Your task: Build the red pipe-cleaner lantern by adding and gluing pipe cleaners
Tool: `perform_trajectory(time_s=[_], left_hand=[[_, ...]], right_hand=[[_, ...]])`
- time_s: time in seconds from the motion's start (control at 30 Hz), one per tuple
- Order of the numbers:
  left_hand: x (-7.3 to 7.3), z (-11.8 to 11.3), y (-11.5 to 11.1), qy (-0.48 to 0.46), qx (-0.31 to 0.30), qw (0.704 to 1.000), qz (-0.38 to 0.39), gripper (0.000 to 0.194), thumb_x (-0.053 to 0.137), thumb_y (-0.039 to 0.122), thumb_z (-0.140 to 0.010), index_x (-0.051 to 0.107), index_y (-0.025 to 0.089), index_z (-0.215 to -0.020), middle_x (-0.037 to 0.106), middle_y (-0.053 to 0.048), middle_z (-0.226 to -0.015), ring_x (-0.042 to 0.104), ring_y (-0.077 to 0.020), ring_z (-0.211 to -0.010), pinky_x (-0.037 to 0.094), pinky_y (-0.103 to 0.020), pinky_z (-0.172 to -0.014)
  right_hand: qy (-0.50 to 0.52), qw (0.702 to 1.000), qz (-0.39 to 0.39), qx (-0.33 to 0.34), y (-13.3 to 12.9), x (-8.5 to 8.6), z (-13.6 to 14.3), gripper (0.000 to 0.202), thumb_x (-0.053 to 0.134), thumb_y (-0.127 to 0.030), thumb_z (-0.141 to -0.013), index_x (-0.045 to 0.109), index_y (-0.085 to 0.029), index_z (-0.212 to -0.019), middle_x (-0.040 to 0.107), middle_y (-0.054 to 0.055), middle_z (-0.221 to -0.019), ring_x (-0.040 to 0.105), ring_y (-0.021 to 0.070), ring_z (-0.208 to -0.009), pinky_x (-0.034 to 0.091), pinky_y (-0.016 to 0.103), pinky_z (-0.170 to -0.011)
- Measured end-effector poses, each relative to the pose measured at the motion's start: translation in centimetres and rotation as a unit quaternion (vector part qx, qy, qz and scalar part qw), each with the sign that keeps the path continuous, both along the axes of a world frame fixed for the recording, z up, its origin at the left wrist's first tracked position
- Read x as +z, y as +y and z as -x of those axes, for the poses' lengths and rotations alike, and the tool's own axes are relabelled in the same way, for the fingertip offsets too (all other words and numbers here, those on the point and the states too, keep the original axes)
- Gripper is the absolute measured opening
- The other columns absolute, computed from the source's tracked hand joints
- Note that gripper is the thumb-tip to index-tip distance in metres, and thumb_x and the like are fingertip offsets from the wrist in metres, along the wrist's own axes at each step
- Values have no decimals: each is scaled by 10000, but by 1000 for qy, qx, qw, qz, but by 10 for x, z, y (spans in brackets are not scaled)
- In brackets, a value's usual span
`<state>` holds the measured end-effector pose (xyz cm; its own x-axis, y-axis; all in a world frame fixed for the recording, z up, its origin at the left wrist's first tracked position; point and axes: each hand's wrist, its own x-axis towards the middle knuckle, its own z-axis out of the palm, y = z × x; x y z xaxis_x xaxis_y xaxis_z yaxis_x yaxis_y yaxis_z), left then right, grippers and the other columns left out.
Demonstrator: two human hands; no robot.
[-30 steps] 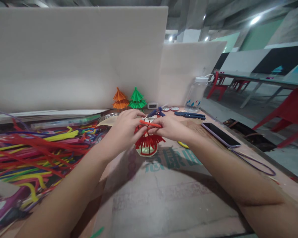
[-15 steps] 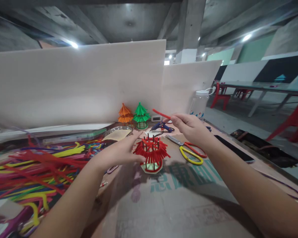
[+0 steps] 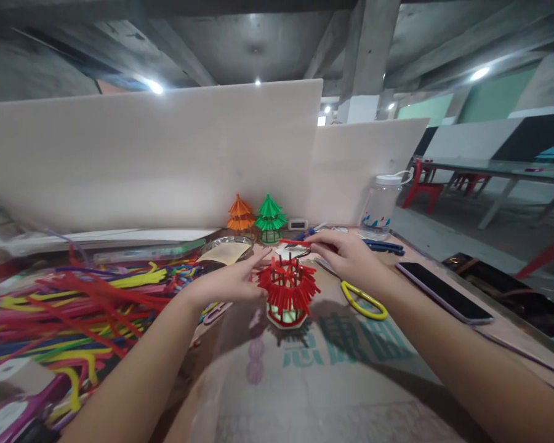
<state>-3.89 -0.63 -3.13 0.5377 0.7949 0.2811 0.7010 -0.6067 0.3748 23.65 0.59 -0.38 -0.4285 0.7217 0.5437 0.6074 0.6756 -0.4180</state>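
Both outstretched, left hand (image 3: 228, 282) spreads fingers (image 3: 253, 263) beside red model (image 3: 290, 296) while right hand (image 3: 344, 251) pinches red strip (image 3: 293, 242).

Left hand (image 3: 228, 284) and right hand (image 3: 344, 251) look bare (as far as blur tells), like both forearms (image 3: 138, 369).

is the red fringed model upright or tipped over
Upright: the red fringed model stands base down on the printed sheet, its dark posts pointing up. The left hand is beside it.
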Motion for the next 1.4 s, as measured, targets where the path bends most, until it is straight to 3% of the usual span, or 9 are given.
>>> perform_trajectory(time_s=[0.17,0.3,0.43,0.57,0.93,1.07,1.2,1.3,1.4], left_hand=[[12,6,-1,-17,3,998,60,820,673,486,-864,329,263,-1574,485,-111,-1563,523,-273,-1395,481,-411,-1097],[30,-3,-15,-107,109,987,-43,496,570,522,-956,598,228,-1354,660,-103,-1364,626,-271,-1246,495,-436,-1044],[35,-26,-29,-111,70,973,-191,241,550,380,-996,727,224,-1045,721,-65,-1079,644,-233,-1052,504,-406,-931],[30,-41,-34,-74,34,962,-261,217,540,311,-1007,701,200,-912,704,-61,-945,620,-216,-923,495,-376,-834],[28,-43,-33,-20,23,937,-347,207,544,295,-1018,672,177,-905,693,-60,-900,591,-211,-868,471,-365,-820],[27,-50,-37,5,30,941,-338,229,511,308,-1032,665,176,-926,702,-68,-939,596,-218,-908,471,-369,-848],[29,-48,-36,-11,4,955,-297,194,549,298,-1014,675,164,-956,710,-75,-989,613,-223,-975,478,-385,-923],[28,-37,-28,-21,-24,974,-224,199,616,239,-976,662,173,-1158,669,-102,-1213,593,-233,-1161,465,-407,-1029],[20,-27,-16,-13,-26,986,-164,217,608,256,-977,674,205,-1178,572,-123,-1375,510,-261,-1324,433,-457,-1107]], right_hand=[[-51,998,-47,8,-14,1,-11,261,533,-259,-982,761,-185,-1084,791,80,-978,698,210,-857,469,311,-731],[-73,994,-84,2,-24,1,-14,254,521,-246,-987,753,-217,-1087,791,57,-973,690,195,-829,455,300,-715],[-71,990,-124,3,-30,1,-9,247,517,-244,-988,755,-223,-1053,800,47,-963,708,188,-825,464,291,-727],[-79,985,-150,10,-37,2,-5,268,493,-257,-1005,756,-219,-1046,805,51,-991,724,194,-875,468,295,-767],[-66,978,-197,9,-39,0,-4,253,502,-247,-1010,739,-198,-1081,795,63,-990,723,205,-870,486,316,-777],[-73,976,-206,24,-40,-4,0,260,484,-234,-1014,734,-213,-1085,783,73,-1067,714,225,-960,498,343,-830],[-79,975,-210,4,-40,-6,2,245,494,-228,-1010,738,-234,-1032,791,52,-971,708,214,-856,471,332,-752],[-75,979,-188,-15,-39,-5,0,213,516,-235,-1001,729,-224,-1012,782,44,-916,683,193,-772,443,310,-690],[-63,981,-183,-4,-35,-6,-1,188,534,-213,-988,719,-190,-1014,774,47,-926,677,191,-787,449,300,-704]])
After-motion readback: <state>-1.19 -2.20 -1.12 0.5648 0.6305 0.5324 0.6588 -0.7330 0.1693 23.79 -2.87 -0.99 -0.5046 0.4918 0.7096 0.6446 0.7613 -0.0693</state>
